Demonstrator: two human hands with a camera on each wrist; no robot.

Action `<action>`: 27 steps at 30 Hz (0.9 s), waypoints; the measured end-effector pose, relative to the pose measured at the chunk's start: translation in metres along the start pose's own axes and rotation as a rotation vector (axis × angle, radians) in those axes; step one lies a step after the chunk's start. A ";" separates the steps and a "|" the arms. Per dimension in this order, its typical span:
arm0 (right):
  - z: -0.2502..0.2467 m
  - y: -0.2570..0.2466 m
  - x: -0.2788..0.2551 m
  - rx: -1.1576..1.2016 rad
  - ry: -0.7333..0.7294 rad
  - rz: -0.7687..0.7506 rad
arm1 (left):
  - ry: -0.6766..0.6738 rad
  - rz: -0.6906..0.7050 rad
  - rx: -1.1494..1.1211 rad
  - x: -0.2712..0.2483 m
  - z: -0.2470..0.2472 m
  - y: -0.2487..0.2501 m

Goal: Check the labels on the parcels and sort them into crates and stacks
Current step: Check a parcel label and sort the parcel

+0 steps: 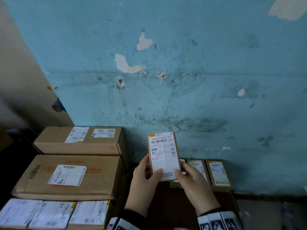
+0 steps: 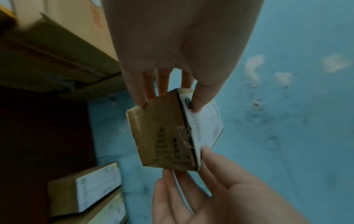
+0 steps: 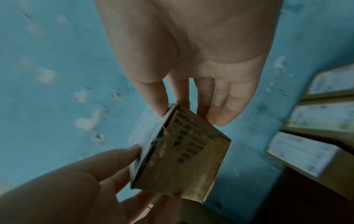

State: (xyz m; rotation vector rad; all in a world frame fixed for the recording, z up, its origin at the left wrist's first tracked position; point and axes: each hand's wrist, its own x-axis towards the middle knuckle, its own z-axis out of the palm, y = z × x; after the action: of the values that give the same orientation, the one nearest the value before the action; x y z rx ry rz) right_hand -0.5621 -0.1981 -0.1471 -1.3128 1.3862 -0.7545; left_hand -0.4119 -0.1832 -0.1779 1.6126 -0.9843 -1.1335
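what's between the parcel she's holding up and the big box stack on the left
Nothing but the left hand gripping the small parcel; beyond it, bare wall and dark gap up to the stacked boxes, per the head view.

A dark brown table stands against the blue wall. At 1 o'clock two small labelled cardboard parcels lie side by side on it. At 9 o'clock large cardboard boxes sit stacked; their base is hidden.

Blue wall, paint peeling in patches.
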 end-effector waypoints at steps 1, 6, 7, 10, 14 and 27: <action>0.005 0.009 0.008 0.014 -0.024 0.060 | 0.004 -0.039 0.001 0.008 0.001 -0.012; 0.024 0.053 0.044 0.063 -0.086 0.280 | 0.001 -0.176 0.033 0.043 0.005 -0.063; 0.027 0.060 0.051 0.092 -0.085 0.329 | -0.005 -0.197 0.047 0.048 0.007 -0.070; 0.032 0.082 0.071 0.207 -0.089 0.504 | -0.053 -0.242 0.097 0.065 0.010 -0.085; 0.037 0.118 0.094 0.260 -0.093 0.630 | -0.144 -0.280 0.200 0.090 0.015 -0.107; 0.065 0.204 0.150 0.358 0.109 0.843 | -0.296 -0.504 0.281 0.137 0.034 -0.166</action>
State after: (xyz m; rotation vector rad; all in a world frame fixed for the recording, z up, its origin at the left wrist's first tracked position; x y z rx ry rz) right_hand -0.5426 -0.2870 -0.3921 -0.3377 1.6150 -0.4526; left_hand -0.3910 -0.2734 -0.3755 2.0300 -0.9823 -1.6706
